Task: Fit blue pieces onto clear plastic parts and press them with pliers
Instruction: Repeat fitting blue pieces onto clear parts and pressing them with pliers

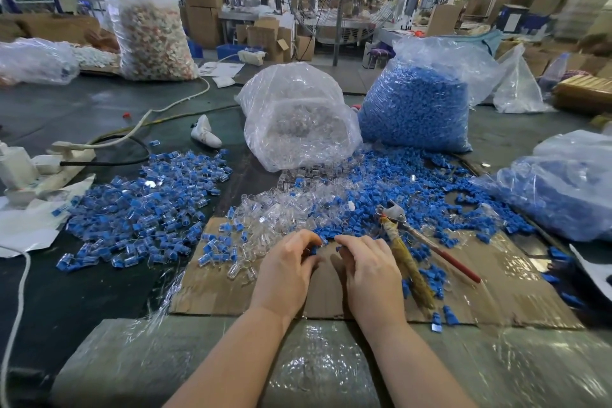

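Blue pieces [390, 182] lay scattered over counter [82, 109] beside loose clear plastic parts [281, 209], spilling from two bags behind. Both hands met over cardboard sheet [212, 288] at pile's near edge. Left hand [286, 270] had fingers curled, pinching small blue piece. Right hand [369, 270] had fingers curled down; hold unclear. Pliers [402, 242] lay on cardboard, touching right hand's outer side. Assembled pieces [142, 205] were heaped at left.

Both hands at 6 o'clock on cardboard sheet [212, 291]. Left hand [286, 270] fingers curled, pinching small blue piece [314, 250]. Right hand [367, 270] fingers curled beside it, contents unclear. Pliers [402, 242] lie at 3 o'clock of right hand. Clear parts [281, 212] piled at 12.
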### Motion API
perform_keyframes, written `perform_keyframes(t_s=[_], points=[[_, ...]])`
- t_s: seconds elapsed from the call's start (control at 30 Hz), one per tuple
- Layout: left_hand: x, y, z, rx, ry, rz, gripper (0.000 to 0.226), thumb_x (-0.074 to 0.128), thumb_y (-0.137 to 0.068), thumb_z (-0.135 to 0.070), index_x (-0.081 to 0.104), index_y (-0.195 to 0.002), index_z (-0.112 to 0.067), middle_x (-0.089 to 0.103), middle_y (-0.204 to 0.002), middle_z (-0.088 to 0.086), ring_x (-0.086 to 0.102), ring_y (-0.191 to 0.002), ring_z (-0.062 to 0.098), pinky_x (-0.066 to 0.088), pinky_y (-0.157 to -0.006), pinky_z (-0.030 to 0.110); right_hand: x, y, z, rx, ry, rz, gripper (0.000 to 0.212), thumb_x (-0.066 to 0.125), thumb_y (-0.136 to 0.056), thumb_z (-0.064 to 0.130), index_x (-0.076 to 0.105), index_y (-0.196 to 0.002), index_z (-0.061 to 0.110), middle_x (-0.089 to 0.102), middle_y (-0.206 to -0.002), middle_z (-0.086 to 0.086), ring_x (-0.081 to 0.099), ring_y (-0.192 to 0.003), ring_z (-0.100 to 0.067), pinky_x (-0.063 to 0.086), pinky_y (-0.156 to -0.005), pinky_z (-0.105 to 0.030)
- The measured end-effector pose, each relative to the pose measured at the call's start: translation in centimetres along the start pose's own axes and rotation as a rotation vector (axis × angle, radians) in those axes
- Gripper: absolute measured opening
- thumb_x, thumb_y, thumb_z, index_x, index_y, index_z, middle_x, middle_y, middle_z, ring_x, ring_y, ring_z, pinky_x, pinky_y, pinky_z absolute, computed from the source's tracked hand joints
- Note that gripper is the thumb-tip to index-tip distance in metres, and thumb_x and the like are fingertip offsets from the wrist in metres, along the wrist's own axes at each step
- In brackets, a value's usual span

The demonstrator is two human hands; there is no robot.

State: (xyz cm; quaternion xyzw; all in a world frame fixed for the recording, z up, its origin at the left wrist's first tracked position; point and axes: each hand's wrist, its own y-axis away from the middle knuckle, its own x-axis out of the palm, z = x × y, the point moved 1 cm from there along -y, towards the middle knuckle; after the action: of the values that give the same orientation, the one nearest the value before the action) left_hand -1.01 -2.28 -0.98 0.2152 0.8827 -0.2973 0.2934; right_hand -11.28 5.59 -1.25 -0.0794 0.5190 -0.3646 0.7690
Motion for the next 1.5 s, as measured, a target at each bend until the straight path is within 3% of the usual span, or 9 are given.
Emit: perform_keyframes(t_s=[0.17, 0.37, 0.6, 0.73, 0.87, 0.97, 1.07, 1.23, 1.5], points=[[0.0, -0.1, 0.2, 0.004, 0.002, -0.024, 0.028, 0.064, -0.086, -0.012, 0.065, -0.113, -0.016, 0.063, -0.098, -0.008, 0.052, -0.087, 0.002, 0.031, -0.08, -0.004, -0.1, 0.0, 0.1, 0.041, -0.084, -0.013, 0.009, 0.06, -0.09, 0.015, 0.067, -0.095, 0.013, 0.066, -0.084, -0.001, 0.055, -0.083, -0.021, 0.041, -0.073, -0.032], [0.3, -0.1, 0.5, -0.009, -0.088, -0.078, 0.03, 0.061, -0.089, -0.02, 0.061, -0.118, -0.018, 0.049, -0.098, -0.012, 0.041, -0.093, 0.002, 0.027, -0.084, 0.009, -0.1, 0.0, 0.1, 0.065, -0.038, -0.026, 0.019, 0.059, -0.088, 0.006, 0.068, -0.104, 0.009, 0.069, -0.093, -0.005, 0.057, -0.091, -0.025, 0.044, -0.084, -0.036], [1.0, 0.2, 0.4, 0.149, -0.293, 0.044, 0.036, 0.047, -0.092, -0.042, 0.057, -0.125, -0.03, 0.046, -0.111, -0.009, 0.033, -0.101, 0.008, 0.028, -0.097, 0.022, -0.1, 0.1, 0.0, 0.077, -0.034, -0.009, 0.021, 0.056, -0.089, 0.004, 0.068, -0.105, 0.01, 0.068, -0.094, -0.003, 0.056, -0.092, -0.023, 0.043, -0.083, -0.034], [0.9, 0.1, 0.3, 0.188, -0.194, 0.06, 0.023, 0.059, -0.089, -0.031, 0.065, -0.109, -0.022, 0.051, -0.104, -0.009, 0.035, -0.096, 0.005, 0.026, -0.09, 0.013, -0.1, 0.1, 0.0, 0.082, -0.036, -0.002, 0.022, 0.054, -0.09, 0.004, 0.067, -0.105, 0.011, 0.068, -0.094, -0.002, 0.055, -0.093, -0.022, 0.041, -0.083, -0.032], [0.7, 0.2, -0.1, 0.152, -0.083, 0.072, 0.014, 0.062, -0.088, -0.021, 0.063, -0.101, -0.016, 0.057, -0.098, -0.007, 0.051, -0.088, 0.005, 0.041, -0.083, 0.016, -0.3, 0.1, 0.1, 0.067, -0.038, 0.004, 0.02, 0.056, -0.089, 0.007, 0.068, -0.105, 0.011, 0.068, -0.093, -0.001, 0.055, -0.091, -0.021, 0.041, -0.083, -0.031], [0.4, 0.3, -0.3, 0.134, -0.029, 0.057, 0.025, 0.059, -0.089, -0.014, 0.061, -0.114, -0.016, 0.055, -0.101, -0.006, 0.056, -0.082, 0.008, 0.045, -0.081, 0.02, -0.4, 0.1, 0.2, 0.065, -0.043, -0.009, 0.018, 0.06, -0.087, 0.01, 0.067, -0.104, 0.011, 0.068, -0.093, -0.001, 0.056, -0.09, -0.021, 0.041, -0.083, -0.031], [0.4, 0.3, -0.4, 0.124, -0.024, 0.079, 0.037, 0.055, -0.092, -0.013, 0.054, -0.129, -0.018, 0.047, -0.101, -0.008, 0.056, -0.077, 0.01, 0.043, -0.08, 0.014, -0.4, 0.1, 0.3, 0.054, -0.047, -0.027, 0.017, 0.063, -0.085, 0.007, 0.068, -0.101, 0.009, 0.069, -0.09, -0.003, 0.057, -0.088, -0.023, 0.043, -0.081, -0.033], [0.1, 0.2, -0.3, 0.097, 0.004, 0.033, 0.025, 0.061, -0.088, -0.015, 0.065, -0.113, -0.016, 0.06, -0.099, -0.008, 0.054, -0.082, 0.004, 0.034, -0.078, -0.001, -0.4, 0.1, 0.1, 0.031, -0.06, -0.034, 0.015, 0.064, -0.087, 0.015, 0.068, -0.1, 0.011, 0.068, -0.089, -0.001, 0.057, -0.086, -0.021, 0.043, -0.078, -0.03], [-0.1, 0.2, -0.2, 0.041, 0.028, -0.026, 0.022, 0.064, -0.086, -0.013, 0.069, -0.107, -0.018, 0.063, -0.09, -0.01, 0.052, -0.079, 0.001, 0.033, -0.076, -0.002, -0.2, 0.1, -0.1, 0.1, -0.116, -0.046, 0.009, 0.058, -0.091, 0.016, 0.067, -0.092, 0.016, 0.061, -0.078, 0.004, 0.049, -0.076, -0.014, 0.035, -0.066, -0.024]])
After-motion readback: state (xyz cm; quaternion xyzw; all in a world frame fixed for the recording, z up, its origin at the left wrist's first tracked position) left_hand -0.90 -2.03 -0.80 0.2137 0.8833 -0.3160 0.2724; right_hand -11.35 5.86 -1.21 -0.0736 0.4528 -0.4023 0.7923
